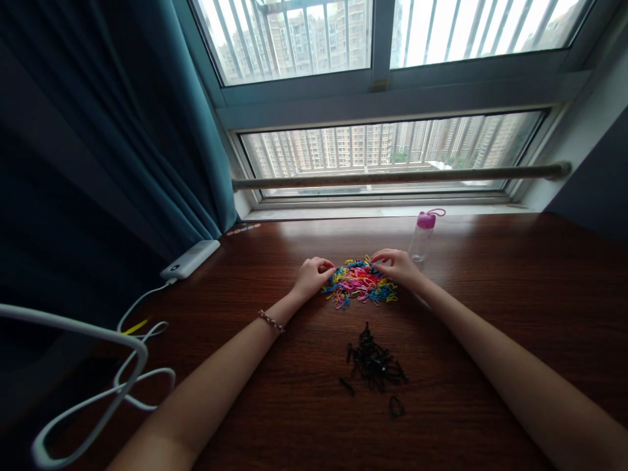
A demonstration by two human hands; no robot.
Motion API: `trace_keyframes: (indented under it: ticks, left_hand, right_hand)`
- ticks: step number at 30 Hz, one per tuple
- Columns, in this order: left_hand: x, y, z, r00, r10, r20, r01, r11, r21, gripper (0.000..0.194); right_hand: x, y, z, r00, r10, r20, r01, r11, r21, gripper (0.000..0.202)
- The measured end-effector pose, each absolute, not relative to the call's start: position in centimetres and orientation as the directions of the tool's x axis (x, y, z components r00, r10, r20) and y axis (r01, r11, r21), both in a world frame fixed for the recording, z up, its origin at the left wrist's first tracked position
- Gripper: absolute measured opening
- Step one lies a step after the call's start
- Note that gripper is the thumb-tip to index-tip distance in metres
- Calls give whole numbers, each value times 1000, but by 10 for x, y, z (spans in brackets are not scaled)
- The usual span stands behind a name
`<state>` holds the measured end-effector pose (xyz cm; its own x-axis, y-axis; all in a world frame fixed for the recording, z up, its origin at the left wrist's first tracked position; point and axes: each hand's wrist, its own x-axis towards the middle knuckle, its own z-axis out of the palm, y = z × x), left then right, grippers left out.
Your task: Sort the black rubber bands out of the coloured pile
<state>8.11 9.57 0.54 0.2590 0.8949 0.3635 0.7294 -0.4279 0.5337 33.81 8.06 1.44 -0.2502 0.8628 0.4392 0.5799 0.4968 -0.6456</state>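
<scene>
A loose pile of small colourful bands [360,281], pink, blue, yellow and red, lies on the brown wooden table [279,418]. My left hand [314,275] touches the pile's left edge, its fingers pinched together; what they hold, if anything, is too small to tell. At the upper right edge of the pile is my right hand [395,265], thumb and fingertips close together over the bands, and anything between them is also too small to make out. Nearer to me lies a separate heap of black bands [375,360], with a single black loop [396,406] beside it.
A clear bottle with a pink lid [426,221] stands behind my right hand. On the left are a white power bank [191,259], a looping white cable [142,373] and a blue curtain [161,118]. A rail [402,176] crosses the window behind the table.
</scene>
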Motion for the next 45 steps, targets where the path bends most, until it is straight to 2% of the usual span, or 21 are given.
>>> trace_keyframes:
  ticks: [3, 6, 8, 11, 14, 19, 27, 33, 37, 41, 43, 45]
  left_hand:
    - [82, 95, 5, 323, 887, 330, 727, -456, 513, 17]
    - [83, 96, 4, 330, 888, 320, 702, -457, 546, 15]
    - [82, 97, 3, 320, 889, 326, 651, -457, 606, 16]
    - [82, 98, 0, 284, 895, 345, 559, -447, 699, 20]
    - [82, 99, -1, 233, 905, 356, 500, -426, 754, 24]
    - [83, 98, -1, 187, 917, 352, 428, -399, 811, 28]
    - [85, 94, 2, 192, 906, 377, 395, -423, 816, 27]
    - [91, 80, 14, 274, 854, 443, 440, -521, 732, 21]
    - [108, 52, 28, 446, 730, 517, 373, -677, 635, 15]
    - [131, 14, 36, 791, 367, 490, 129, -882, 454, 11]
    - [138, 0, 36, 868, 228, 441, 55, -927, 371, 9]
    - [139, -6, 35, 895, 173, 411, 34, -945, 324, 9]
  right_hand:
    - [335, 79, 10, -372, 804, 464, 613, 588, -528, 9]
    - [332, 78, 9, -341, 811, 474, 640, 570, -515, 5]
    - [332, 77, 11, -256, 837, 484, 637, 523, -567, 7]
    - [333, 79, 14, -147, 886, 440, 554, 442, -705, 15]
    - [335, 82, 14, -97, 921, 377, 435, 379, -817, 21]
    - [335, 84, 13, -79, 950, 303, 278, 313, -908, 26]
    - [335, 76, 24, -98, 960, 264, 148, 276, -950, 31]
    - [335, 75, 23, -101, 978, 184, 27, 188, -982, 27]
    - [334, 75, 23, -100, 984, 147, -65, 140, -988, 25]
    - [334, 75, 24, -110, 988, 107, -179, 86, -980, 27]
    - [334, 74, 26, -127, 988, 92, -228, 61, -972, 26]
    - [334, 74, 28, -163, 983, 78, -271, 31, -962, 26]
